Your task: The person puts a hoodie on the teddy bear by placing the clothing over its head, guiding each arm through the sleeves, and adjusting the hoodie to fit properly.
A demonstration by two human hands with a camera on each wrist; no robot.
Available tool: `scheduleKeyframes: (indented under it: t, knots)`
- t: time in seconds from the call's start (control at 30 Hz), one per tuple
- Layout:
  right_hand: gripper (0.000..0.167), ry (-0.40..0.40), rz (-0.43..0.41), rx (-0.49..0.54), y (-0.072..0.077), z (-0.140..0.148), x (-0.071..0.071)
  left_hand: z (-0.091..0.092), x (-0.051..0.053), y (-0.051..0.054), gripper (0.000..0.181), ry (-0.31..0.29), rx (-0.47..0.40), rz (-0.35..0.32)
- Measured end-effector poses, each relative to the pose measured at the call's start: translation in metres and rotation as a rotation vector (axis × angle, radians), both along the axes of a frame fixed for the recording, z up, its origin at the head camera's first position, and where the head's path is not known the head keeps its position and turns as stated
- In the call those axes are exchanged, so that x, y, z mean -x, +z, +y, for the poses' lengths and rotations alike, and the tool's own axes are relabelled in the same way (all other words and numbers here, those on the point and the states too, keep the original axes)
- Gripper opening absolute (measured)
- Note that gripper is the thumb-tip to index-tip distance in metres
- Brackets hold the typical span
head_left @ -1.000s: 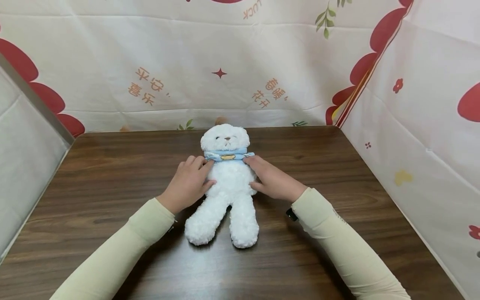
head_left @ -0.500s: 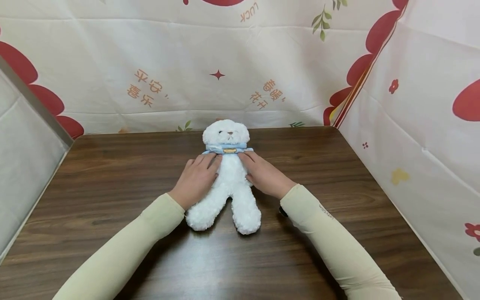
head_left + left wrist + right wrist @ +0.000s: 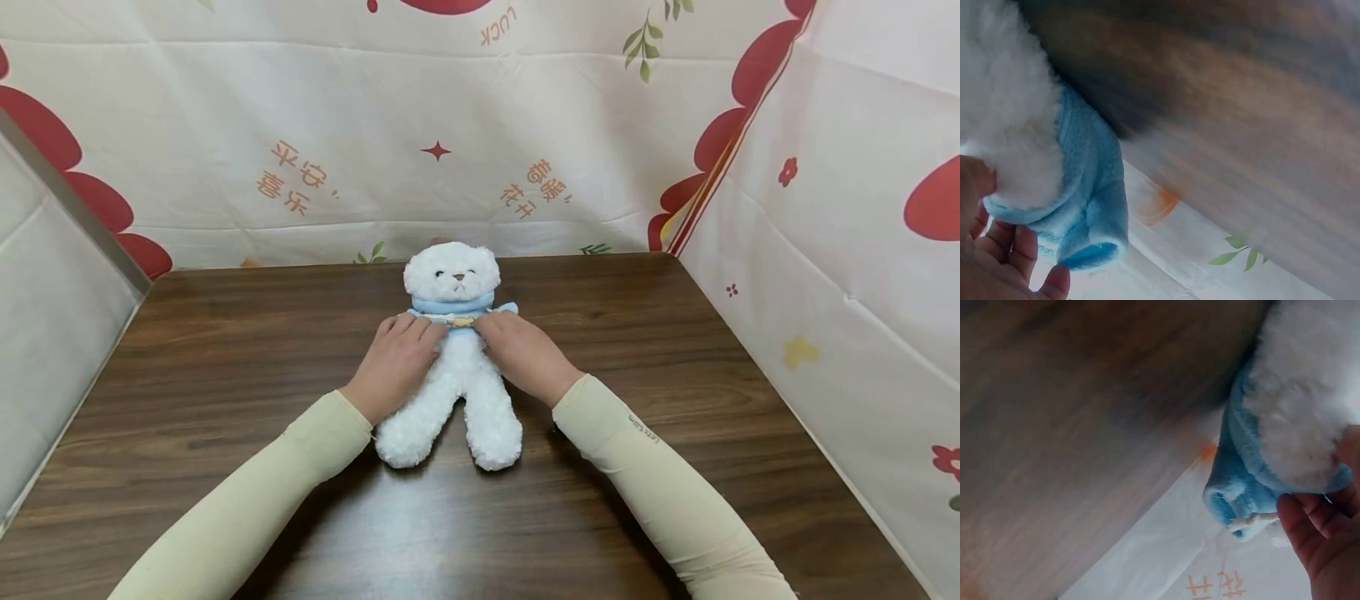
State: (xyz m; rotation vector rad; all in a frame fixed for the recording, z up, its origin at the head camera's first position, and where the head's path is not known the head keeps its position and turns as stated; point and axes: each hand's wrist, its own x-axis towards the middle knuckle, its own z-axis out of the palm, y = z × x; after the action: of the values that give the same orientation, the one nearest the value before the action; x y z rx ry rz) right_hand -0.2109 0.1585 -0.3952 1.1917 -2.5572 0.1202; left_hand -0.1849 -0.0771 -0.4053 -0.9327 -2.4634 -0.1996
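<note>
A white plush teddy bear [image 3: 462,367] lies face up on the table, legs toward me. A light blue garment [image 3: 453,306] with a small tan patch is bunched below its head. My left hand [image 3: 397,358] grips the garment's lower edge on the left; in the left wrist view its fingers [image 3: 1022,250] curl at the blue hem beside an open sleeve. On the other side my right hand [image 3: 525,352] pinches the hem, fingers [image 3: 1297,525] under the cloth in the right wrist view. The bear's arms cannot be made out.
The dark wood-grain table [image 3: 225,350] extends around the bear. A white printed cloth [image 3: 360,108] hangs behind its far edge, and another cloth wall [image 3: 847,208] runs along the right. A pale panel [image 3: 52,333] borders the left side.
Both hands have moved inward along the garment's front hem. The bear has shifted slightly away from me. Its head tipped back half a second ago and now faces up more. The hem sits lower than half a second ago.
</note>
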Motion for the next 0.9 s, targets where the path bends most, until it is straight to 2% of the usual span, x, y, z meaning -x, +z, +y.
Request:
scheduleKeyframes:
  t: [0.13,0.23,0.3,0.4,0.53,0.6,0.7,0.9]
  knots:
    - [0.008,-0.003,0.073,-0.043,0.000,0.001,-0.005,0.000,-0.006,0.002,0.009,-0.006,0.032,0.023]
    - [0.017,0.015,0.075,-0.069,0.003,0.007,-0.008,-0.004,-0.012,0.006,0.018,-0.039,0.059,0.020]
    - [0.030,0.043,0.050,-0.084,0.005,0.012,-0.010,-0.009,-0.014,0.010,0.028,-0.082,0.068,-0.004]
    - [0.050,0.080,0.018,-0.106,0.007,0.018,-0.012,-0.019,-0.016,0.016,0.040,-0.161,0.052,-0.079]
    - [0.054,0.087,0.055,-0.137,0.006,0.019,-0.014,-0.029,-0.014,0.017,0.048,-0.209,0.030,-0.154]
    - [0.049,0.083,0.088,-0.137,0.004,0.018,-0.014,-0.029,-0.013,0.016,0.049,-0.217,0.033,-0.138]
    - [0.041,0.077,0.131,-0.123,0.003,0.014,-0.013,-0.024,-0.011,0.014,0.045,-0.206,0.041,-0.078]
    - [0.024,0.074,0.199,-0.079,0.001,0.011,-0.015,-0.009,-0.011,0.010,0.022,-0.157,-0.017,0.033]
